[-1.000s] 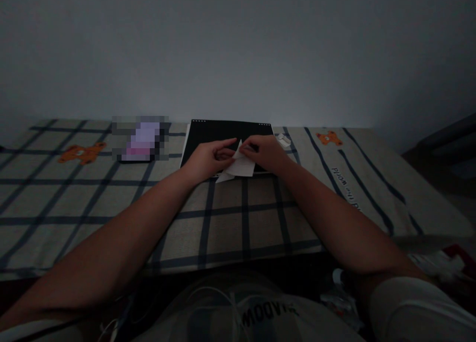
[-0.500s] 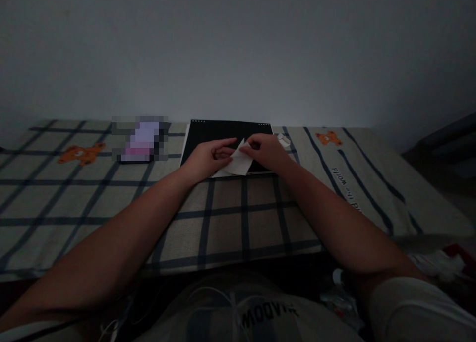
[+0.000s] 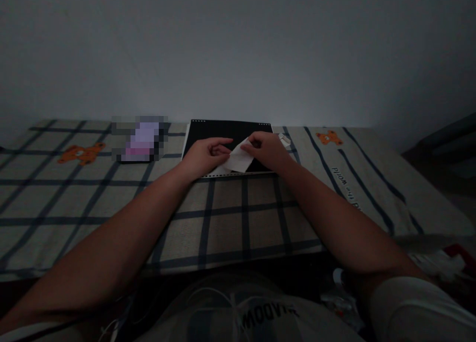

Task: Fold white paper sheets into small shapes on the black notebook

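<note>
White paper sits between my two hands, over the near part of a black notebook. Across the checked tablecloth, my forearms slant inward from either side, nearly meeting at the paper. My left hand bends in with the index finger stretched forward and the others curled; its thumb reaches the paper's left edge, though I cannot tell whether it grips. My right hand arches, knuckles up, thumb and fingertips pinching the paper's upper right corner.
</note>
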`<state>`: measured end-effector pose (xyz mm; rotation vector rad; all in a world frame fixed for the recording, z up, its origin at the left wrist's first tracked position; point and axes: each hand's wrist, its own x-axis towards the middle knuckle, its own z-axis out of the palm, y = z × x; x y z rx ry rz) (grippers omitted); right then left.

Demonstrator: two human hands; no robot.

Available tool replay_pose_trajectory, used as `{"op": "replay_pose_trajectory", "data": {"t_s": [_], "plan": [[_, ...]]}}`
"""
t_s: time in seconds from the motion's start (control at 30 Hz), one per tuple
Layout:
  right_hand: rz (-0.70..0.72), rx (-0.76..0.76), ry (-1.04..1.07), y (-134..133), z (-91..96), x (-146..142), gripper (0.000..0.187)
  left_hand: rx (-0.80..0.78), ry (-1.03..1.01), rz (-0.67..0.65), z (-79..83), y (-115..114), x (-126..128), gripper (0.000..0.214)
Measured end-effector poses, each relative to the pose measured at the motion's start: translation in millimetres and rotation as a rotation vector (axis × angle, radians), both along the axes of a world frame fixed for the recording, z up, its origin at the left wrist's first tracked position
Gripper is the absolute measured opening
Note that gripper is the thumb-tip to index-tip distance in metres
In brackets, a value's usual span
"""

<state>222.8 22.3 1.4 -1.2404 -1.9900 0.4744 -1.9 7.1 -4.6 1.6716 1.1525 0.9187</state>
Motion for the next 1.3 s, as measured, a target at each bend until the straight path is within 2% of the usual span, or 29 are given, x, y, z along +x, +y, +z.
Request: {"op": "replay_pose_trajectory", "data": {"t_s": [0.2,0.33,0.43,0.73,0.97,1.13,1.23,1.3], "plan": [[0.014,-0.020,-0.011,-3,1.8,-2,0.018,0.008,0.023,-0.016,-2.7,0,3,0.060],[0.047,-0.012,-0.027,-5,2.8,-3,0.018,0.018,0.088,-0.021,-2.6,0,4,0.040],[0.049,-0.001,-0.036,-7,4.5,-4,0.018,0.027,0.114,0.029,-0.5,-1,3,0.028],[0.038,-0.024,0.005,-9,3.6,-5,0.013,-0.047,0.073,0.062,5.5,-5,5,0.011],[0.103,-0.050,0.037,-11,3.6,-6,0.015,-0.025,0.124,0.097,2.5,-3,7,0.011],[0.132,-0.028,0.041,-14,5.3,-8,0.016,0.090,0.200,0.064,-2.4,-3,7,0.024],[0.130,-0.044,0.113,-13,1.0,-9,0.018,0.135,0.234,0.081,-1.6,-5,5,0.027],[0.124,-0.089,0.198,-10,-3.4,-9,0.028,0.160,0.250,0.104,0.7,-6,5,0.028]]}}
